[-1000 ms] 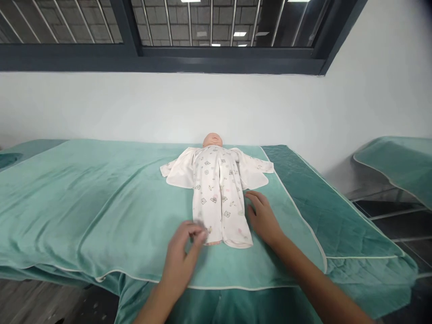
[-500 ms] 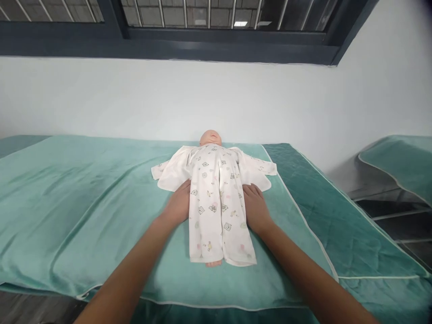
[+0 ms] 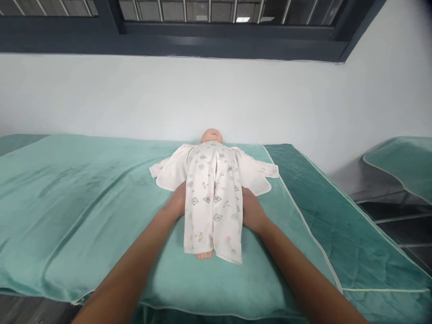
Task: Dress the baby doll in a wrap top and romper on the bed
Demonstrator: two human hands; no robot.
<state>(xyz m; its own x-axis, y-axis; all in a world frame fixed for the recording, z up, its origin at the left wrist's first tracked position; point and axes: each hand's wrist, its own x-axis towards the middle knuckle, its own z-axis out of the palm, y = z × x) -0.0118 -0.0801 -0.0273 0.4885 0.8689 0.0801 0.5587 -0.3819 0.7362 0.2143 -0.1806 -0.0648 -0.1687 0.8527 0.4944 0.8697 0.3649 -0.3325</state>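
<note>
A baby doll (image 3: 211, 135) lies on its back, head toward the wall. A white long-sleeved baby top (image 3: 175, 168) with spread sleeves lies beneath and around its torso. White printed baby trousers (image 3: 202, 202) cover the doll's front from near the neck downward; toes of one foot (image 3: 204, 255) show below the hem. My left hand (image 3: 177, 201) is against the left edge of the trousers, its fingers hidden beneath the cloth. On the right edge, my right hand (image 3: 252, 210) touches the trousers, fingers likewise tucked out of sight.
A green padded cover (image 3: 101, 216) spreads over the bed, with a darker green quilted layer (image 3: 337, 216) on the right. Behind stands a white wall (image 3: 216, 94) under a dark-framed barred window (image 3: 216, 42). Another green-covered surface (image 3: 401, 159) is at the far right.
The lower trousers and the doll's foot have shifted left, and the legs look narrower. Both hands have moved slightly left and their fingers reach further under the cloth.
</note>
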